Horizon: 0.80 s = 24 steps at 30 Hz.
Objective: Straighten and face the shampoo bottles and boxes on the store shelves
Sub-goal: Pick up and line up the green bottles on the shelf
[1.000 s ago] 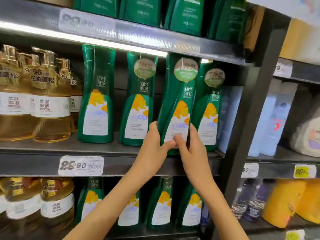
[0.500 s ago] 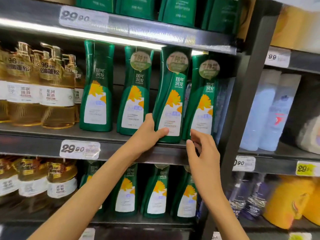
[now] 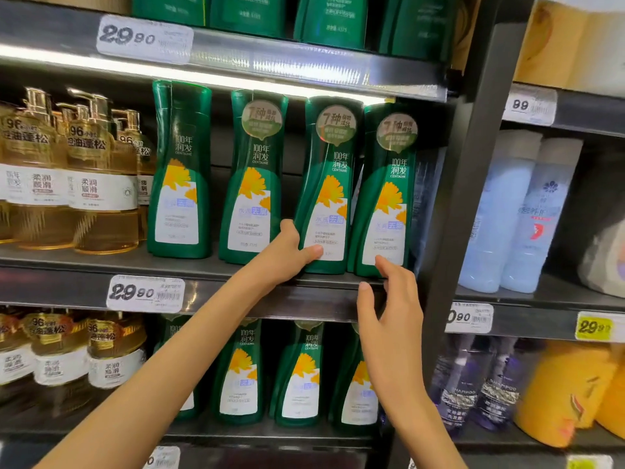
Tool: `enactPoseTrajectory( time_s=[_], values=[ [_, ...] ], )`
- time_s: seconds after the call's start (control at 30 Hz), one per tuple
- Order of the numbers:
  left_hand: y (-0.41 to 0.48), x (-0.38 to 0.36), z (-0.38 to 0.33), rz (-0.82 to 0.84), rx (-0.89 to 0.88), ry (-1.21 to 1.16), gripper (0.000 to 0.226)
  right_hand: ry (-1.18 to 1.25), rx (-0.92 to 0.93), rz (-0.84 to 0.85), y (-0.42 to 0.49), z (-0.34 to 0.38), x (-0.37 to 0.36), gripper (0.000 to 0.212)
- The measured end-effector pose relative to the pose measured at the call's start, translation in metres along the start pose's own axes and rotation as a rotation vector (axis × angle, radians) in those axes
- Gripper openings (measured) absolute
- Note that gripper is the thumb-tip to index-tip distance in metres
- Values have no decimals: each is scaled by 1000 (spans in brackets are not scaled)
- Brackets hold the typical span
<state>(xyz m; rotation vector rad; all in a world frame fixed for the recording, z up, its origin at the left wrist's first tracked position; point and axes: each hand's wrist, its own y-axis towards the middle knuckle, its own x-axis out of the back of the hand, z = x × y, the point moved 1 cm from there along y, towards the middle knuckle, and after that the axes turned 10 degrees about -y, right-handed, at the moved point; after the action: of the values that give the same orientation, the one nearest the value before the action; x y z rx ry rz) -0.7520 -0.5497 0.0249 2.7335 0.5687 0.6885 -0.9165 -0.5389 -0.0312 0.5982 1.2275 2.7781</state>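
Several green shampoo bottles with yellow flower labels stand in a row on the middle shelf (image 3: 236, 289). My left hand (image 3: 287, 253) grips the lower left side of the third bottle (image 3: 329, 184), thumb across its label; that bottle leans slightly left at the base. To its right stands the fourth bottle (image 3: 385, 198), labels facing out. My right hand (image 3: 389, 299) hovers just below and in front of it, fingers loosely spread, index tip near its bottom edge, holding nothing. The first bottle (image 3: 179, 170) and second bottle (image 3: 252, 177) stand upright to the left.
Amber pump bottles (image 3: 84, 177) fill the shelf's left side. A dark upright post (image 3: 473, 164) bounds the bay on the right; pale blue bottles (image 3: 514, 214) stand beyond it. More green bottles (image 3: 301, 377) sit on the shelf below, and price tags (image 3: 145, 292) line the edges.
My right hand let go of the third bottle and dropped to the shelf edge under the fourth bottle. My left hand keeps its hold on the third bottle, now standing on the shelf.
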Motion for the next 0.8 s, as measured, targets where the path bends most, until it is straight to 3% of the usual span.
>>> enactPoseTrajectory(
  time_s=[0.27,0.8],
  values=[
    [-2,1,1,-6,-12,22,57,-22,18,19,-3,-5,-5,39],
    [-13,6,-6,-21,-40,-147,43,-39,183,-31,69,46,-12,42]
  ],
)
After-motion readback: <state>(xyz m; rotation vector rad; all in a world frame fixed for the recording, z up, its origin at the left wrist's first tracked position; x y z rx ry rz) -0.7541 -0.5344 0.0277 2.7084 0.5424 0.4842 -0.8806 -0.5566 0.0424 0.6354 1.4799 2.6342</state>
